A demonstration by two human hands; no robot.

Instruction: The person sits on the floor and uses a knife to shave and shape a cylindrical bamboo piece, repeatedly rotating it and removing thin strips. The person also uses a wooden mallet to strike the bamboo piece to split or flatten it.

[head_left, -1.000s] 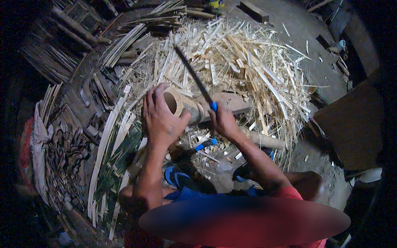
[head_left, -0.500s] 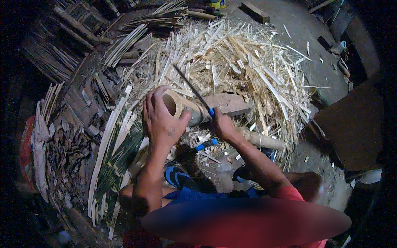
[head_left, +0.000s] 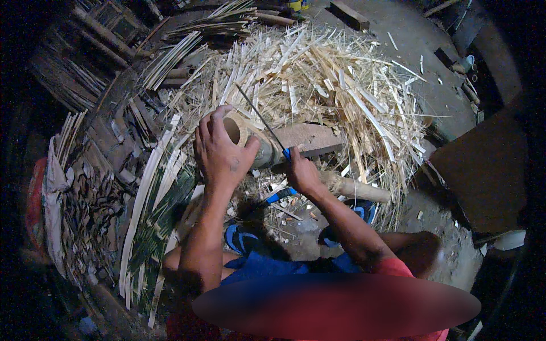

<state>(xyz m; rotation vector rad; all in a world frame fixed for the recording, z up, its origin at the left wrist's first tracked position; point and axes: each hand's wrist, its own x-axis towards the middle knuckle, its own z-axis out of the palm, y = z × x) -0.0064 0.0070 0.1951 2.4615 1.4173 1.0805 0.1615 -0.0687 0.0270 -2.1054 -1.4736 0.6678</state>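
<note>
In the head view, the left hand (head_left: 220, 156) is spread wide around the open end of a bamboo tube (head_left: 265, 153), its fingers curled over the left of the rim and its thumb pressed to the right side, so it grasps the tube without closing. The tube lies in front of the person, hollow mouth toward the left hand, its body running right beside a wood block (head_left: 315, 138); whether it rests on the block cannot be told. The right hand (head_left: 304, 173) is clenched around the blue handle (head_left: 286, 153) of a long, thin blade (head_left: 256, 111), which slants up and left across the tube; whether its edge touches the bamboo cannot be told. A second blue-handled tool (head_left: 281, 195) lies on the ground below the tube, and a pole (head_left: 367, 189) lies to the right, under the right forearm. Beyond is a heap of pale shavings (head_left: 335, 74). The back of the left hand bears a faint dark mark, too blurred to read; any lettering on the yellow-and-blue container (head_left: 298, 5) at the top is too small to make out.
</note>
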